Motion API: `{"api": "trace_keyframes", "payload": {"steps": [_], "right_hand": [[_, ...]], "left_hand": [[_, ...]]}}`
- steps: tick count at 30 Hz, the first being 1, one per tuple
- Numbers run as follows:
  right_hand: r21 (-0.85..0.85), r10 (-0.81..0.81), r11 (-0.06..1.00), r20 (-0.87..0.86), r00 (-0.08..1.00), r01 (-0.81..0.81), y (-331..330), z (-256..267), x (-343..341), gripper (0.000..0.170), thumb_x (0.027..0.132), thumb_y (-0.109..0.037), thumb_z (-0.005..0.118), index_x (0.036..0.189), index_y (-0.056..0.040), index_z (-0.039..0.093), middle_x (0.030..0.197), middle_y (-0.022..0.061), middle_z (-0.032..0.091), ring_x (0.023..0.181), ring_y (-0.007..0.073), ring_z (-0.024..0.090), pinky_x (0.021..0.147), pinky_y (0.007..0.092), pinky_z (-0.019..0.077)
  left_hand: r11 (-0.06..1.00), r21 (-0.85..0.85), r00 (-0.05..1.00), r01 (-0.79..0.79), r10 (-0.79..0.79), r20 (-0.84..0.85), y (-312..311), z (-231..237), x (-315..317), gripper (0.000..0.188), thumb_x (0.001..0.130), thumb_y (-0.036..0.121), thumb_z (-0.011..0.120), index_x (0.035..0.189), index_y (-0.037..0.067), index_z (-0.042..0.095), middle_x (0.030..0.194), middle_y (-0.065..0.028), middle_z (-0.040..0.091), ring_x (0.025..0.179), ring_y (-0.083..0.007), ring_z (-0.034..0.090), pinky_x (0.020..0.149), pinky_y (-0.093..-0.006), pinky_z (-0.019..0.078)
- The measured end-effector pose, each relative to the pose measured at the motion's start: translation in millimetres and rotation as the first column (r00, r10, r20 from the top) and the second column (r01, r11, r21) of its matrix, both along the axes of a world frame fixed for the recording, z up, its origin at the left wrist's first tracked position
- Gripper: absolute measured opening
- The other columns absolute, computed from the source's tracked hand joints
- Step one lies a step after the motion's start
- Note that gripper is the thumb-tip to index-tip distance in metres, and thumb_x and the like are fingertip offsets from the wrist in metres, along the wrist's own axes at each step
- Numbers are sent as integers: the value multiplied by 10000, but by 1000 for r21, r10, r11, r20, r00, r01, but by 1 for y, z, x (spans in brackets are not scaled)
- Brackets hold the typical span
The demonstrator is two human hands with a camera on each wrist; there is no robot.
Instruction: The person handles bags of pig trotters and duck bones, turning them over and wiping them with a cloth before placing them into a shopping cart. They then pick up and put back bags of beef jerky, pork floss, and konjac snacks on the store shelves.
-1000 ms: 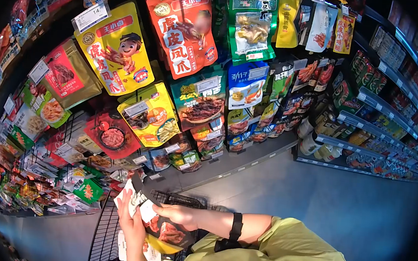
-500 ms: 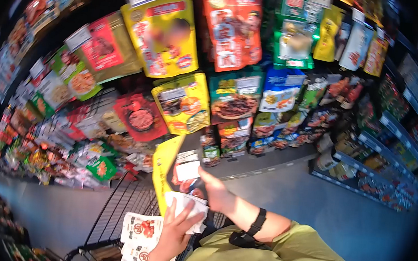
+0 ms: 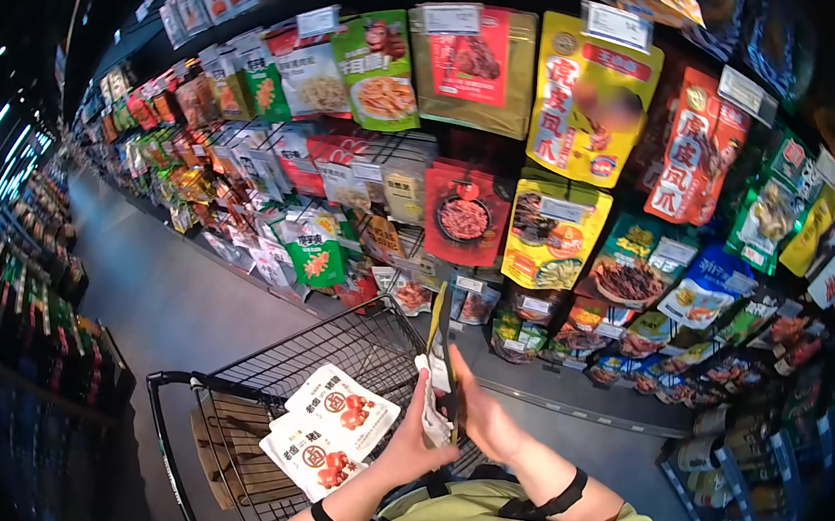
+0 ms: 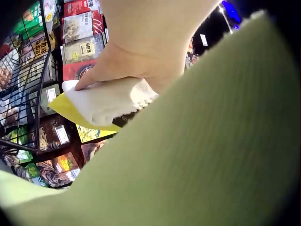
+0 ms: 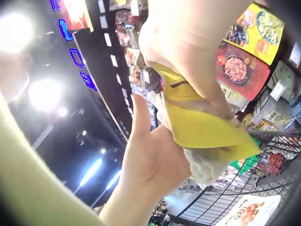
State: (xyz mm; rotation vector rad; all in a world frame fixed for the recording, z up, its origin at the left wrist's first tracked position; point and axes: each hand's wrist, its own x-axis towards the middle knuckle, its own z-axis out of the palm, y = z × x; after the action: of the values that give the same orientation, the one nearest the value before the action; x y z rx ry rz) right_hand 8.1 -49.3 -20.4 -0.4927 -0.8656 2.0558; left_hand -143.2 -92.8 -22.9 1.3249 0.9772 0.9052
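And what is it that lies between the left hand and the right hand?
In the right wrist view, a yellow package and a white packet lie between the left hand and the right hand.

A flat plastic pouch (image 5: 202, 125) shows a yellow face; the crumpled packaging (image 5: 207, 168) is white. Two rectangular white packets (image 3: 338, 406) carry black characters and red-brown pictures. The fabric garment (image 4: 202, 141) is yellow-green.

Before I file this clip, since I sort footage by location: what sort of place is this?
Most likely a supermarket aisle: packaged foods hang in rows, price tags mark them, and a wire shopping cart holds white packets.
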Motion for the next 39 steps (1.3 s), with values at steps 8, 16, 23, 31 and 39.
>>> {"api": "trace_keyframes", "payload": {"steps": [8, 16, 23, 31, 39], "right_hand": [[139, 182, 966, 235, 955, -218, 4, 17, 2, 779, 882, -541, 403, 1442, -94, 98, 1503, 75, 64, 1383, 193, 54, 1089, 403, 93], [216, -230, 963, 331, 915, 164, 19, 7, 12, 619, 861, -220, 584, 1358, -39, 264, 1298, 123, 397, 1147, 218, 441, 930, 329, 380], [-398, 126, 905, -86, 988, -150, 14, -36, 22, 509, 870, -248, 525, 1293, 1, 392, 1256, 183, 495, 1071, 295, 545, 919, 408, 435], [-486, -50, 874, -133, 990, -21, 12, -10, 30, 529, 877, -288, 503, 1299, 6, 377, 1273, 197, 475, 1109, 346, 510, 929, 452, 420], [-371, 251, 893, -63, 966, -256, -1, -19, -4, 591, 933, -458, 372, 1345, -37, 324, 1313, 158, 443, 1176, 289, 470, 988, 403, 378]], "left_hand": [[936, -153, 932, -316, 336, 132, -5, -29, -45, 747, 681, -38, 540, 1363, 2, 239, 1268, -108, 455, 1157, -211, 462, 956, -331, 379], [920, -328, 870, -212, 331, 367, -12, -11, -81, 628, 667, -78, 597, 1262, -12, 409, 1149, -101, 557, 1063, -213, 536, 920, -321, 416], [917, -395, 923, -59, 201, 328, -15, -12, -76, 681, 686, -79, 687, 1294, -8, 388, 1196, -76, 534, 1081, -169, 507, 929, -277, 391], [836, -482, 909, -263, 382, 167, 5, 0, -118, 436, 875, 149, 561, 1271, 21, 429, 1074, -41, 581, 941, -144, 570, 804, -262, 463], [855, 462, 869, -235, 398, -295, 44, 4, -66, 523, 918, 212, 458, 1398, 123, 270, 1456, -63, 252, 1337, -300, 193, 1071, -430, 140]]}}
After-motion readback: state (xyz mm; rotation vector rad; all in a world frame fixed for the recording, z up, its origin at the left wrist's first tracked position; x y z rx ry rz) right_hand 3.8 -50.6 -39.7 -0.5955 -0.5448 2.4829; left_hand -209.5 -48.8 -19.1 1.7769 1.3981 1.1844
